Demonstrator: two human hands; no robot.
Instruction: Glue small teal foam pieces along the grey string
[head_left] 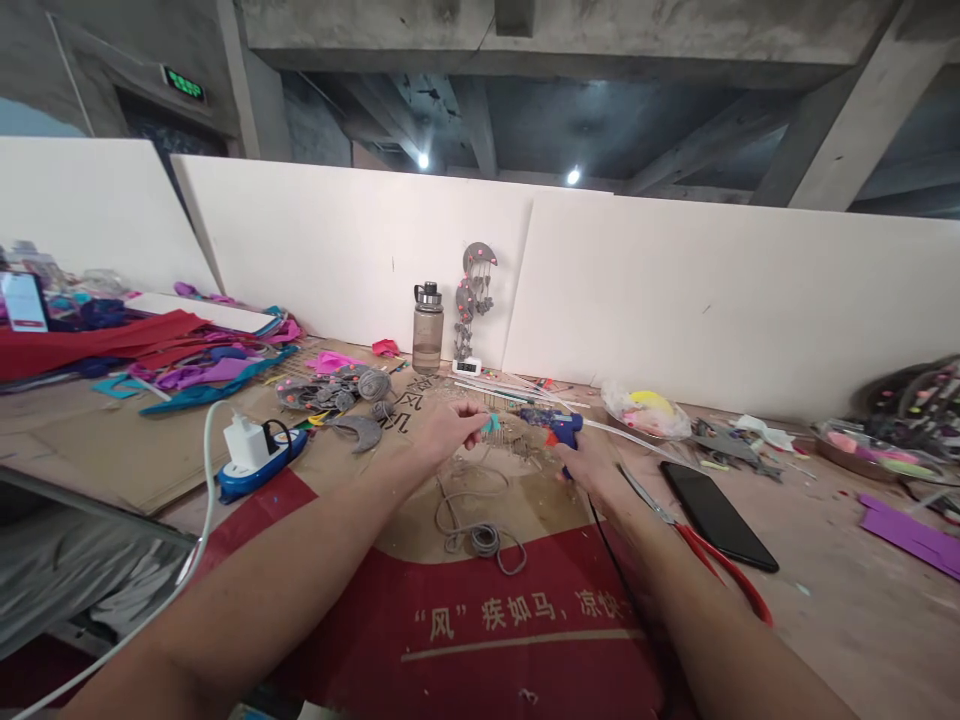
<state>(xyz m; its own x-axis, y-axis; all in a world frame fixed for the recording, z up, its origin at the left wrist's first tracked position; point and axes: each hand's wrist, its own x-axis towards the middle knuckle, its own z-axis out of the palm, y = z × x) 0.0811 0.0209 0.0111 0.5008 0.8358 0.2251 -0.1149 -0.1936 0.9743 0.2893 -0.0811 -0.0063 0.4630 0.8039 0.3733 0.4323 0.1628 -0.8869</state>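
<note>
My left hand is closed in a pinch on a small teal piece, perhaps felt. From the right, my right hand grips a blue glue gun with an orange trigger, its nozzle pointing left toward the teal piece. A long whitish glue stick appears to run out of the gun's back end. Below the hands lies a loose coil of grey cord on the printed cardboard. A grey felt crescent rests left of my left hand.
Red-handled scissors and a black phone lie to the right. On the left is a blue power strip with a white charger. Behind stand a water bottle and a grey moon-shaped hanging ornament against white boards.
</note>
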